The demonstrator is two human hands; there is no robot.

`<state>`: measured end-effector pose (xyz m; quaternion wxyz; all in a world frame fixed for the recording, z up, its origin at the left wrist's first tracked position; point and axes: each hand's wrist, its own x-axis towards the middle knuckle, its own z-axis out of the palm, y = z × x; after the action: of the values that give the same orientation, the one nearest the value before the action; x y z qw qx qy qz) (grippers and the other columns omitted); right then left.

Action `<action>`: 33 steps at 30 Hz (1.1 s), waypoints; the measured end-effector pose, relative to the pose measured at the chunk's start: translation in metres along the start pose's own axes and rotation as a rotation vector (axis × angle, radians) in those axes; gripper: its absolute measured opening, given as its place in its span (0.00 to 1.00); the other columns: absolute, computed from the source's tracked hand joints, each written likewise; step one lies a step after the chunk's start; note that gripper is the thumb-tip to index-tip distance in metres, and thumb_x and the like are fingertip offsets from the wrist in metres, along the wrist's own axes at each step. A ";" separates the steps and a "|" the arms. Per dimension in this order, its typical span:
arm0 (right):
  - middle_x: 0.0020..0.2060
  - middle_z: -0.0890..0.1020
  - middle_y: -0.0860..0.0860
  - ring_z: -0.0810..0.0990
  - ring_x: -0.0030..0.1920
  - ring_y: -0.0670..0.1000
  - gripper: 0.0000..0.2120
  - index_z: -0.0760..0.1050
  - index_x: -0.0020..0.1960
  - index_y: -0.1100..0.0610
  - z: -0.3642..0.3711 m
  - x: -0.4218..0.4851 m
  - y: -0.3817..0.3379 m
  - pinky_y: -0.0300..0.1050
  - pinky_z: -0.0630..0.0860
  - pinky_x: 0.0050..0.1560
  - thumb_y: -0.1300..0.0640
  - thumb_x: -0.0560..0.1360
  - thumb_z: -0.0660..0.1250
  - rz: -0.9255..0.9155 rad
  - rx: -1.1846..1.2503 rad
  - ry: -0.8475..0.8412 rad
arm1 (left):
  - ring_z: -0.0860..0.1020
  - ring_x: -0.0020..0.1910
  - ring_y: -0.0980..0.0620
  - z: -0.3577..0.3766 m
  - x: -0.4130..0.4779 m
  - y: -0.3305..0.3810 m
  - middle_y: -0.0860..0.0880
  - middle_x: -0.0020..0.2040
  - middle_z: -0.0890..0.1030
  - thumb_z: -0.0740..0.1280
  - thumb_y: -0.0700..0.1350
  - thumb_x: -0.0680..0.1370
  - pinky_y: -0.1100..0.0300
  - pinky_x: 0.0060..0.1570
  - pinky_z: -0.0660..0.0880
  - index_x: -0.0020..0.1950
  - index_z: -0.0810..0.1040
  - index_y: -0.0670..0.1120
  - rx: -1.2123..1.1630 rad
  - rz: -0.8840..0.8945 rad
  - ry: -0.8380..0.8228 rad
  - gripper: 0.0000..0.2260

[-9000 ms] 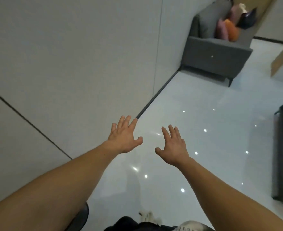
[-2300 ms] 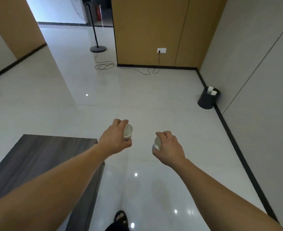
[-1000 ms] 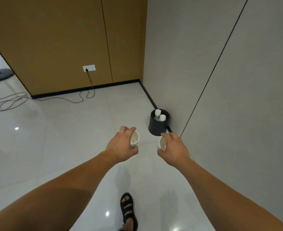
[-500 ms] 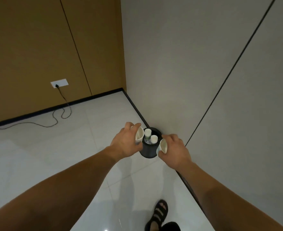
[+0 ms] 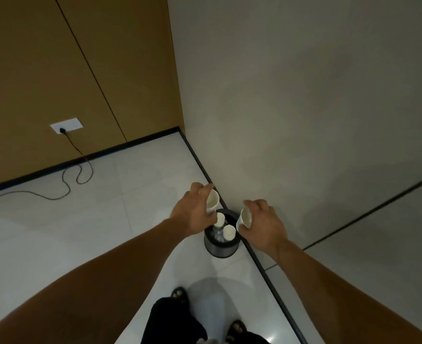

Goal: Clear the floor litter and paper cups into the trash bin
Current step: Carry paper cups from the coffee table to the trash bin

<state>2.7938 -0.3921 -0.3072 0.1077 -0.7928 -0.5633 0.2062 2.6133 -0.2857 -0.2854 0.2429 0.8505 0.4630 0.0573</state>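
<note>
Sadly, could not read the blurred greenish label on the clear bottle [image 5: 216,231] lying in the trash bin [image 5: 221,250]. Held a plain white paper cup, the left cup [image 5: 212,201], in the left hand [image 5: 193,216], with fingers [image 5: 200,191] and thumb curled round its wall, its mouth tipped rightward, just above the bin's far left rim. Held a second like it, the right cup [image 5: 245,217], in the right hand [image 5: 263,223], with curled fingers [image 5: 252,203] pinching it, its mouth turned leftward, over the bin's right rim. Found the bin black and round, standing on the pale glossy floor [image 5: 105,219], tight against the dark baseboard [image 5: 262,266] of the grey wall [image 5: 304,95]. Counted two more white cups inside, the near cup [image 5: 229,232] and the far cup [image 5: 220,218], beside the bottle. Noticed a white wall socket [image 5: 66,125] on the brown panel wall [image 5: 56,70], with a dark cable [image 5: 78,175] plugged in and looping over the floor, well apart from the bin. Glimpsed black sandals [image 5: 179,292] and dark trousers [image 5: 170,321] below, near the bin.
</note>
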 end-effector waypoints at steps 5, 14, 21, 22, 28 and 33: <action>0.68 0.66 0.52 0.68 0.64 0.55 0.33 0.61 0.75 0.51 0.022 0.072 0.011 0.46 0.71 0.61 0.48 0.73 0.68 0.116 -0.023 -0.058 | 0.70 0.62 0.44 0.021 0.093 -0.035 0.48 0.69 0.63 0.71 0.52 0.72 0.52 0.60 0.72 0.75 0.58 0.52 -0.052 0.050 -0.078 0.35; 0.66 0.69 0.50 0.72 0.61 0.51 0.31 0.63 0.71 0.51 0.125 0.191 0.037 0.41 0.75 0.56 0.48 0.72 0.70 0.248 0.122 -0.063 | 0.69 0.64 0.46 0.114 0.226 -0.125 0.48 0.70 0.61 0.72 0.51 0.72 0.56 0.58 0.71 0.75 0.55 0.52 -0.033 0.092 -0.303 0.37; 0.66 0.69 0.48 0.72 0.63 0.50 0.30 0.63 0.70 0.48 0.271 0.252 0.126 0.42 0.77 0.54 0.46 0.72 0.71 0.362 0.209 -0.075 | 0.70 0.63 0.48 0.274 0.299 -0.177 0.49 0.69 0.62 0.71 0.52 0.73 0.60 0.57 0.71 0.75 0.56 0.52 -0.087 0.126 -0.378 0.36; 0.66 0.69 0.49 0.72 0.63 0.50 0.30 0.63 0.70 0.48 0.293 0.257 0.138 0.42 0.78 0.55 0.46 0.72 0.71 0.363 0.200 -0.069 | 0.70 0.63 0.48 0.299 0.305 -0.184 0.49 0.69 0.62 0.72 0.52 0.72 0.58 0.58 0.73 0.75 0.56 0.52 -0.091 0.130 -0.386 0.36; 0.66 0.68 0.49 0.71 0.64 0.50 0.29 0.62 0.71 0.50 0.403 0.271 0.186 0.39 0.76 0.54 0.43 0.74 0.67 0.367 0.113 -0.096 | 0.69 0.64 0.46 0.421 0.314 -0.222 0.47 0.70 0.63 0.71 0.57 0.72 0.52 0.61 0.72 0.75 0.57 0.51 -0.063 0.149 -0.414 0.37; 0.59 0.77 0.57 0.78 0.58 0.57 0.24 0.73 0.64 0.60 0.452 0.270 0.201 0.49 0.80 0.54 0.46 0.74 0.68 0.237 0.009 -0.032 | 0.64 0.68 0.47 0.470 0.298 -0.247 0.51 0.70 0.64 0.72 0.59 0.70 0.53 0.67 0.64 0.74 0.56 0.54 0.073 0.239 -0.350 0.39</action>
<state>2.8374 -0.2357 -0.8470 0.0770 -0.8501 -0.4662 0.2325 2.7451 -0.0997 -0.8497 0.2802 0.9046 0.3113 -0.0795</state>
